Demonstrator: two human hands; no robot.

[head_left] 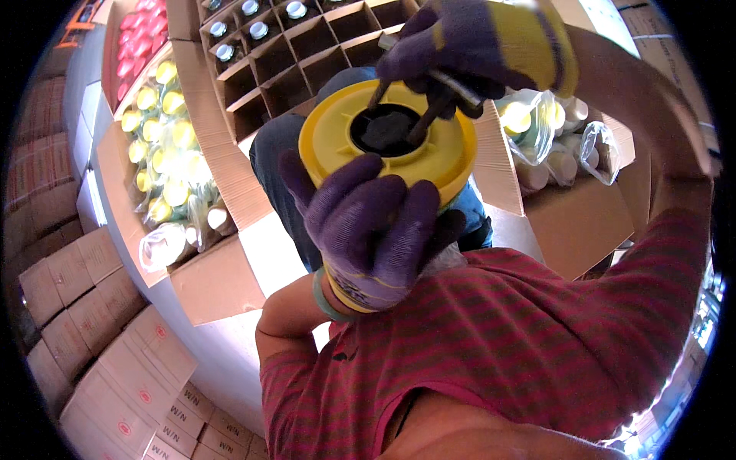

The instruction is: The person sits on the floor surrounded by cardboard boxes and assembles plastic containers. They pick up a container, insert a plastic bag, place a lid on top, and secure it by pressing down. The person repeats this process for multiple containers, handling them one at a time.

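Observation:
My left hand (372,222), in a purple and yellow work glove, is closed on the near rim of a round yellow plastic disc (448,146). The disc has a raised ring at its middle, with a dark hollow or core (387,132) inside. Over its far right side, my right hand (460,46), gloved alike, is closed on a metal tool (460,90). The tool has two dark prongs that reach down to the ring; its exact kind is unclear. Whatever lies beneath the disc is mostly hidden, and my legs show behind it.
A divided carton (285,65) with several capped bottles stands ahead. At left, an open carton (218,280) holds yellow-capped bottles (165,142), near red items (142,42). At right, another carton (579,230) holds plastic-wrapped bottles (563,157). Stacked cartons (126,383) fill the lower left.

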